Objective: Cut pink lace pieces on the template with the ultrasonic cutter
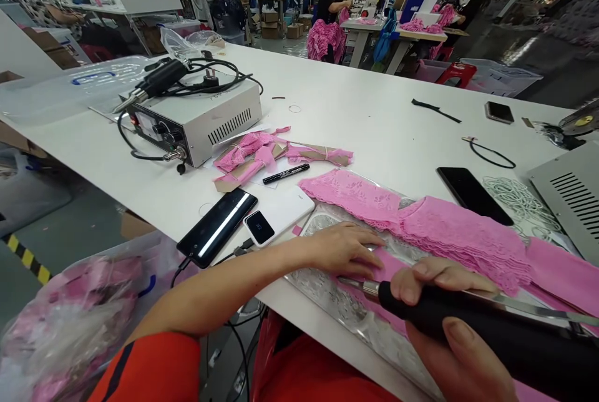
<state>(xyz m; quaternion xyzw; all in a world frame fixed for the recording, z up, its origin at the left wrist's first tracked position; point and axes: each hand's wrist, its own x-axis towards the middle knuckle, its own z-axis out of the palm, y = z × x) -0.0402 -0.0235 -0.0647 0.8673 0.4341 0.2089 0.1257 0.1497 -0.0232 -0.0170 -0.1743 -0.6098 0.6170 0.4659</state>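
Observation:
My right hand point(449, 302) is wrapped around a thick black-handled tool point(486, 321) with a thin metal tip. The tip points left and rests at a strip of pink fabric point(388, 268), close to my left fingers. My left hand point(346, 248) lies flat on that fabric, its fingers stretched out and slightly apart. Beneath the fabric is a clear, patterned plastic-looking board point(322, 283). A layered stack of pink lace pieces point(458, 233) runs along the board's far side. Part of the fabric under my right hand and the tool is hidden.
Left of my hands lie a phone point(218, 227), a white power bank point(281, 215) and a marker point(286, 174). Behind them are bundled pink straps point(253, 155) and a grey control box point(201, 115). Another phone point(473, 195) and pale elastic loops point(519, 202) lie at right.

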